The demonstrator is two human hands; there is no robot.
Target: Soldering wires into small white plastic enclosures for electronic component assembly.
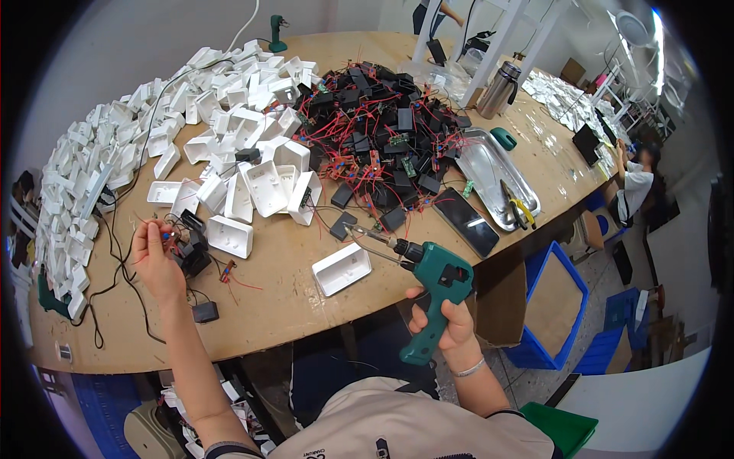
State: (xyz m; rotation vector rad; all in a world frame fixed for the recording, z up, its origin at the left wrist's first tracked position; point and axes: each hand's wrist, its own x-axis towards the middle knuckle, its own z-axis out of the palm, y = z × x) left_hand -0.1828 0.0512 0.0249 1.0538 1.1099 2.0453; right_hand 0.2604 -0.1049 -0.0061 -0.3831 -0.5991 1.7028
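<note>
My right hand is wrapped round the handle of a green soldering gun, whose metal tip points up and left over the table. At the left, my left hand is raised with thumb and fingers pinched together beside a cluster of black modules with small boards and wires. What sits between those fingertips is too small to make out. A small board with red wires and a black block lie close by. Left of the soldering tip stands an open white plastic box.
White plastic boxes are heaped across the left and back, beside a pile of black modules with red wires. A phone, a metal tray, pliers and a steel flask lie rightward. Blue crates stand on the floor.
</note>
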